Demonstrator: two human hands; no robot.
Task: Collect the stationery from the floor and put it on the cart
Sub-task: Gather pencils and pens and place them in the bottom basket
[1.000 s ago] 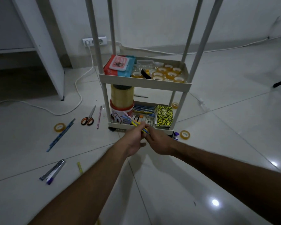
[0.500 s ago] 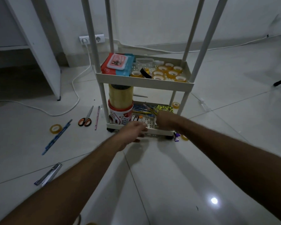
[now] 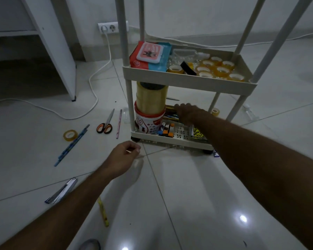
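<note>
The white cart (image 3: 170,141) stands on the tiled floor ahead of me. My right hand (image 3: 189,113) reaches into its bottom shelf, fingers curled over a bunch of pencils (image 3: 171,112) beside a big tape roll (image 3: 151,98) stacked on a red-white cup. My left hand (image 3: 124,156) hovers low over the floor before the cart, fingers curled, holding nothing. On the floor to the left lie a tape roll (image 3: 70,135), blue pencils (image 3: 72,144), scissors (image 3: 105,125), a pink pencil (image 3: 119,126), silver pens (image 3: 61,191) and a yellow pencil (image 3: 103,212).
The middle shelf (image 3: 188,82) holds a wipes pack (image 3: 150,55) and several tape rolls (image 3: 217,68). Another tape roll (image 3: 215,111) lies behind the cart, and a small blue item (image 3: 216,153) by its wheel. A white cable (image 3: 94,98) runs from a wall socket past a white panel (image 3: 52,42).
My right hand carried the pencils from in front of the cart into its bottom shelf. My left hand let go of them and dropped back toward the floor.
</note>
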